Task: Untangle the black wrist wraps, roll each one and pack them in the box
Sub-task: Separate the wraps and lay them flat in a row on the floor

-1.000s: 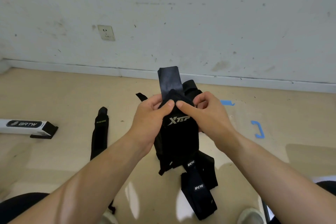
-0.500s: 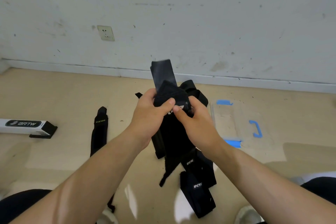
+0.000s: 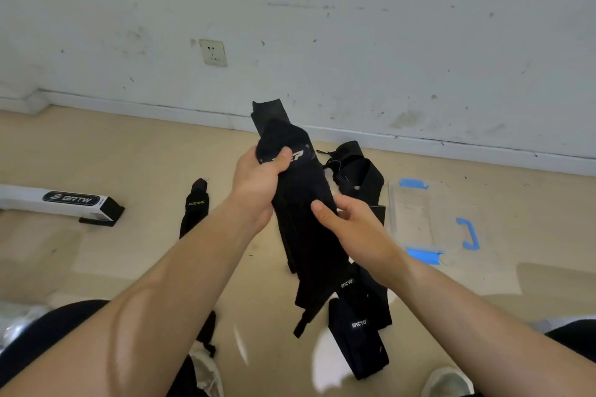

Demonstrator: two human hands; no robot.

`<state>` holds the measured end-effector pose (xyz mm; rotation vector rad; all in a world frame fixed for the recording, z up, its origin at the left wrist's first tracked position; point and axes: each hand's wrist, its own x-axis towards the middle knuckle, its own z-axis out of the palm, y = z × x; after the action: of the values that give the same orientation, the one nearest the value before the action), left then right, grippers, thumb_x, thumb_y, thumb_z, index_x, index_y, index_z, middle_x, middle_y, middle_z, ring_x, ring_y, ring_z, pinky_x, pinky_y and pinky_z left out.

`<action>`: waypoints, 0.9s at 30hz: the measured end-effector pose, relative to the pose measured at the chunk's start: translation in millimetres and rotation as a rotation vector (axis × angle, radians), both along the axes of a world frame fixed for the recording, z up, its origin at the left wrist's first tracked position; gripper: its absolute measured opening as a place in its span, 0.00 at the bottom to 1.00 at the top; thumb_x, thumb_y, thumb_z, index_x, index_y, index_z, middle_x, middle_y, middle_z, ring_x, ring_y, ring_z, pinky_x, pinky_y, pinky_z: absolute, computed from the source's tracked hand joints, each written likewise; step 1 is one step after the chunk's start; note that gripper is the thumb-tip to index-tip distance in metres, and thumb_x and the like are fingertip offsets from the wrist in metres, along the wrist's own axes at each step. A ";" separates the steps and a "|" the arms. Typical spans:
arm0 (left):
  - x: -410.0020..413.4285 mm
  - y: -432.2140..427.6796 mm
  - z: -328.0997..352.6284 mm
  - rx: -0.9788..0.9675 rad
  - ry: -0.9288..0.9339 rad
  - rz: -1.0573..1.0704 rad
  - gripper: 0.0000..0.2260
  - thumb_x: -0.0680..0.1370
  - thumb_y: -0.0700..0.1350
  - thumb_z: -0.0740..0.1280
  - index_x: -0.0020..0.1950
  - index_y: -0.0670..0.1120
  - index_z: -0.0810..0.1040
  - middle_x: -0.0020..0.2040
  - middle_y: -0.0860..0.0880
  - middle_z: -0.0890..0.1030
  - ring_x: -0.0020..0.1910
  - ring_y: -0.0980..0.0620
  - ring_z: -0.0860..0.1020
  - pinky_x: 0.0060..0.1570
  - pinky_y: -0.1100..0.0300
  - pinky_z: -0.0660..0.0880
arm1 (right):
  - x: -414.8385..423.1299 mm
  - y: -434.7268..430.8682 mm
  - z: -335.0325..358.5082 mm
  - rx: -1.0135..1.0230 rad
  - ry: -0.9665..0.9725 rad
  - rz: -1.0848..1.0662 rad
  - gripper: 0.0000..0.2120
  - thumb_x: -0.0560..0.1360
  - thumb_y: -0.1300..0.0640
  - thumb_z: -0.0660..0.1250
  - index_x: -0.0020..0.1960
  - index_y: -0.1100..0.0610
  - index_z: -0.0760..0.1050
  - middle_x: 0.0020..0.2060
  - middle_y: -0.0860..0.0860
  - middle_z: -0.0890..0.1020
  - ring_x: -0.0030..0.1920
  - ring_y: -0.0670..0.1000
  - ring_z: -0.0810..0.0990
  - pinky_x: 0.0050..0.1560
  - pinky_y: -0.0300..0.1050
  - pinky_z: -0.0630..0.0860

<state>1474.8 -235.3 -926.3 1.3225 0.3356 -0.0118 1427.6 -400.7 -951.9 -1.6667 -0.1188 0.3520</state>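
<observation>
At the far left a long white carton [image 3: 54, 200] marked BRTW lies on the tan floor [image 3: 122, 151], well apart from everything else. Nearer the middle, a single black strap [image 3: 194, 207] with a XUEYING label lies flat on the floor, partly hidden by the left forearm. The left hand [image 3: 256, 185] is raised in front of the wall, its fingers closed round the upper end of the held wrist wrap [image 3: 306, 245] and its thumb pressed across the white logo; a short flap of the wrap sticks up above the fist. The wrap hangs down from there as a long dark band. The right hand [image 3: 354, 229] grips it at mid-length — thumb laid on the front, fingers curled round the right edge. Behind that hand a loose tangle of black straps [image 3: 359, 167] rests on the floor, and below it two more wraps [image 3: 359, 329] with IINCYO tags lie overlapping, just beside the hanging end. To the right, near the tangle, the clear box [image 3: 416, 219] with blue latches sits on the floor — whether anything is inside cannot be told.
</observation>
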 end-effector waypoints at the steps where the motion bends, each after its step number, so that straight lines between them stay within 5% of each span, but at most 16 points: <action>1: 2.7 5.2 -0.4 0.012 0.017 0.046 0.10 0.83 0.40 0.68 0.64 0.44 0.81 0.57 0.45 0.86 0.58 0.43 0.85 0.61 0.44 0.81 | -3.0 1.0 -4.5 -0.010 0.042 0.045 0.09 0.81 0.49 0.66 0.56 0.52 0.81 0.49 0.48 0.87 0.51 0.46 0.86 0.54 0.43 0.82; 4: 6.0 18.5 -11.0 0.066 0.065 0.132 0.09 0.82 0.41 0.69 0.63 0.47 0.81 0.56 0.47 0.86 0.56 0.45 0.85 0.61 0.44 0.81 | -10.9 5.6 -27.1 -0.014 0.194 0.167 0.10 0.79 0.50 0.69 0.59 0.52 0.80 0.51 0.47 0.87 0.52 0.46 0.86 0.50 0.38 0.81; 7: 8.5 33.7 -28.6 0.128 0.104 0.163 0.10 0.83 0.41 0.69 0.64 0.46 0.79 0.56 0.47 0.86 0.56 0.46 0.84 0.62 0.44 0.80 | -15.2 15.1 -56.2 0.021 0.333 0.210 0.14 0.79 0.50 0.71 0.62 0.55 0.80 0.54 0.49 0.87 0.55 0.49 0.86 0.57 0.45 0.81; 11: 16.9 61.2 -60.2 0.141 0.229 0.195 0.06 0.84 0.41 0.66 0.60 0.45 0.80 0.55 0.44 0.85 0.56 0.43 0.83 0.63 0.44 0.80 | -23.6 37.2 -96.1 0.041 0.474 0.144 0.15 0.81 0.48 0.67 0.59 0.57 0.81 0.51 0.51 0.88 0.51 0.48 0.87 0.46 0.36 0.80; 13: 18.1 72.5 -85.8 0.166 0.287 0.181 0.05 0.84 0.40 0.65 0.57 0.46 0.79 0.54 0.44 0.84 0.56 0.43 0.82 0.62 0.45 0.79 | -30.5 49.0 -120.8 0.034 0.529 0.119 0.18 0.80 0.45 0.67 0.60 0.57 0.82 0.52 0.51 0.88 0.53 0.49 0.86 0.52 0.40 0.81; 17: 18.8 95.4 -148.1 0.361 0.274 0.154 0.10 0.84 0.39 0.65 0.65 0.45 0.75 0.52 0.50 0.80 0.52 0.52 0.79 0.48 0.59 0.75 | -37.0 66.1 -161.8 -0.006 0.586 0.100 0.23 0.76 0.38 0.69 0.58 0.57 0.82 0.49 0.51 0.88 0.52 0.50 0.87 0.59 0.49 0.81; 20: 30.8 114.1 -184.1 0.381 0.286 0.189 0.08 0.84 0.38 0.65 0.62 0.47 0.75 0.49 0.52 0.79 0.49 0.56 0.77 0.43 0.64 0.71 | -34.0 74.3 -186.0 0.004 0.605 0.171 0.15 0.76 0.47 0.73 0.57 0.57 0.82 0.48 0.50 0.88 0.50 0.49 0.87 0.52 0.42 0.82; 27: 98.3 156.1 -236.7 0.341 0.289 0.254 0.08 0.83 0.37 0.67 0.60 0.48 0.77 0.54 0.47 0.82 0.59 0.43 0.81 0.62 0.49 0.79 | -2.9 105.9 -249.8 -0.014 0.731 0.175 0.13 0.76 0.53 0.74 0.58 0.57 0.81 0.47 0.50 0.88 0.48 0.50 0.88 0.46 0.42 0.82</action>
<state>1573.1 -79.2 -1162.9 1.6096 0.7764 0.0709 1424.7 -294.8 -1201.7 -1.4510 0.2860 1.0693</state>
